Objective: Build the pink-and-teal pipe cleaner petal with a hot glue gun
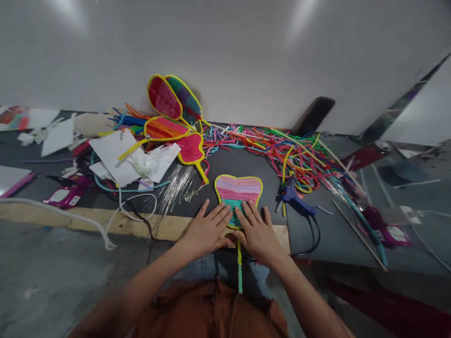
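Observation:
A heart-shaped fan [238, 190] of pink, purple and teal pipe cleaners with a yellow rim lies on the dark table [246, 162] in front of me. Its yellow and teal handle [240, 272] hangs over the table's edge toward my lap. My left hand [207, 230] lies flat with fingers spread, its fingertips on the fan's lower left. My right hand [257, 232] lies flat too, fingers pressing the fan's lower right. Neither hand holds anything.
A blue glue gun [294, 199] lies right of the fan. Loose pipe cleaners [282, 145] are piled behind it. Several finished fans [172, 117] lean at the wall, beside white paper sheets [116, 155], clear fibre strands [176, 185] and a dark phone [313, 115].

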`<act>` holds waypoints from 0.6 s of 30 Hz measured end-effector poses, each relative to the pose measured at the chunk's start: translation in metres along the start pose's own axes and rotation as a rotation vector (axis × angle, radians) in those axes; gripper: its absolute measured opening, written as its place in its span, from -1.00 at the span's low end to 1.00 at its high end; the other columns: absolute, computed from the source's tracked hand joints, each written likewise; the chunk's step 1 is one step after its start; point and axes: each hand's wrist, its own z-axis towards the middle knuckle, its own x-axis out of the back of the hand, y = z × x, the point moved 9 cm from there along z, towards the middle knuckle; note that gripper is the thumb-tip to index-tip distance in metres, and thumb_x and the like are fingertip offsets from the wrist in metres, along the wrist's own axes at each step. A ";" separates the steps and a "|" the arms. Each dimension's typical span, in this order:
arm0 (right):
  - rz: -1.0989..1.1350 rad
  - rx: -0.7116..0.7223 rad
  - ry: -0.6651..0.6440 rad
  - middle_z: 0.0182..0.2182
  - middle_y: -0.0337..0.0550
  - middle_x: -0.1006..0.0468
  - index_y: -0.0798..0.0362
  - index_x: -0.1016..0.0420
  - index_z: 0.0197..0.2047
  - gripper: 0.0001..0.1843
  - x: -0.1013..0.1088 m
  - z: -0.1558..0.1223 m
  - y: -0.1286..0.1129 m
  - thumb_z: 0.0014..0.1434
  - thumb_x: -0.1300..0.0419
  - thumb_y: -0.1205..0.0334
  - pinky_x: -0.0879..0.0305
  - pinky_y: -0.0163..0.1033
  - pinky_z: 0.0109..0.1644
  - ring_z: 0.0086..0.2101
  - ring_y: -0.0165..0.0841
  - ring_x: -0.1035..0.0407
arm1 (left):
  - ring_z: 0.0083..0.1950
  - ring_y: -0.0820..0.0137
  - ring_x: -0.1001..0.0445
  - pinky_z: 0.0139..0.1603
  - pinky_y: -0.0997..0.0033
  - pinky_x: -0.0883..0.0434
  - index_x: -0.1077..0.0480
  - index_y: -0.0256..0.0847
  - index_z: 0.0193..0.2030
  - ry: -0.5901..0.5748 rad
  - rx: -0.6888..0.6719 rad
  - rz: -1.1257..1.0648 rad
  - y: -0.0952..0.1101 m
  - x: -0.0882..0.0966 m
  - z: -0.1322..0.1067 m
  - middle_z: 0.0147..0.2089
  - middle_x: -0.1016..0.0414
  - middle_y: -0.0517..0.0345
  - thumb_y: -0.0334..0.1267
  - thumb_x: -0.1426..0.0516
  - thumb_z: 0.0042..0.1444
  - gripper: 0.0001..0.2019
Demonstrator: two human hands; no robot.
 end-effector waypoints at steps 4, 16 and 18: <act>0.020 -0.016 -0.013 0.34 0.08 -0.05 0.05 -0.10 0.34 -0.36 0.003 0.001 -0.002 0.29 0.02 -0.04 0.19 0.37 0.26 0.33 -0.05 0.13 | 0.39 0.20 -0.09 0.39 -0.15 0.34 -0.13 -0.19 0.32 -0.001 -0.016 -0.043 -0.001 0.004 0.003 0.35 -0.18 -0.10 0.23 0.15 0.21 -0.31; 0.280 -0.109 0.299 0.12 0.16 -0.41 0.16 -0.31 0.22 -0.53 0.022 -0.026 0.054 0.29 0.10 0.29 -0.28 0.12 0.17 0.15 -0.12 -0.25 | 0.37 0.18 -0.13 0.40 -0.17 0.25 -0.22 -0.20 0.27 0.092 0.190 -0.050 -0.040 0.016 0.005 0.31 -0.26 -0.04 -0.04 0.09 0.30 -0.52; 0.279 -0.068 0.270 0.09 0.15 -0.45 0.19 -0.36 0.17 -0.56 0.021 -0.026 0.040 0.29 0.10 0.32 -0.30 0.09 0.16 0.14 -0.13 -0.26 | 0.38 0.17 -0.12 0.39 -0.17 0.24 -0.21 -0.22 0.28 0.074 0.193 -0.054 -0.035 0.011 0.007 0.32 -0.24 -0.06 0.02 0.12 0.30 -0.47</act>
